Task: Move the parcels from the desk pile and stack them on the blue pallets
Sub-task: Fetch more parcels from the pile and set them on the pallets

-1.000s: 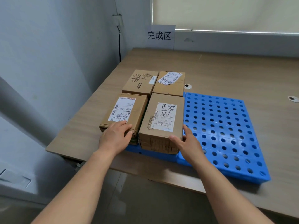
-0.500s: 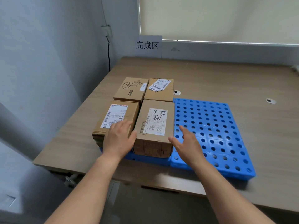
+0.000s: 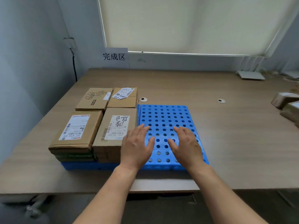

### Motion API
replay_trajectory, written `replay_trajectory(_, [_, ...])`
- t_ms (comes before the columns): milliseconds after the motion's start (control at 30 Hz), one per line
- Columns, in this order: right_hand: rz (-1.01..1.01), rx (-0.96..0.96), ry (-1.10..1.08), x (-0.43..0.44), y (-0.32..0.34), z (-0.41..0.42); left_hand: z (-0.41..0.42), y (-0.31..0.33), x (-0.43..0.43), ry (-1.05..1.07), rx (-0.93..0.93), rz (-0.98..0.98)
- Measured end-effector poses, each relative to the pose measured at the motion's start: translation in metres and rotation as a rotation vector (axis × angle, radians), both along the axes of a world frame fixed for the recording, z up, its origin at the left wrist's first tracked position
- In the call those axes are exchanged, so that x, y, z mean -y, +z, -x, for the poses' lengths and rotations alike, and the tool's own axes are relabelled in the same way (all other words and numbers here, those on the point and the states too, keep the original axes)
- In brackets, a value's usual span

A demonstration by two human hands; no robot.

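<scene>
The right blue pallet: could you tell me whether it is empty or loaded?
Empty: the pallet shows only bare holes, nothing stacked on it.

We see our left hand (image 3: 137,148) and right hand (image 3: 186,147) spread flat, fingers straight, holding nothing, over the blue pallet (image 3: 168,113). Just left of it, four parcels (image 3: 116,126) sit two by two on a second pallet (image 3: 80,165). More boxes (image 3: 286,104) lie at the worktop's (image 3: 226,135) right edge
</scene>
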State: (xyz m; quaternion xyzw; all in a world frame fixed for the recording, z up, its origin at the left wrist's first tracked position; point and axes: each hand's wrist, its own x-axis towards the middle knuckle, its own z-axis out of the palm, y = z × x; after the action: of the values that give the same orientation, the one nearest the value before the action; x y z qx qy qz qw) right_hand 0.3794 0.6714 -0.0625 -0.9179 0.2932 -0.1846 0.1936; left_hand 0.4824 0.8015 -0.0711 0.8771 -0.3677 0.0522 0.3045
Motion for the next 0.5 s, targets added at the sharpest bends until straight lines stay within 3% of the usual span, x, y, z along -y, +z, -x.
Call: replay_trajectory(500, [0.287,-0.012,-0.189,0.162,0.000,0.182,0.179,0.011,0.183,-0.178,0.122,-0.205])
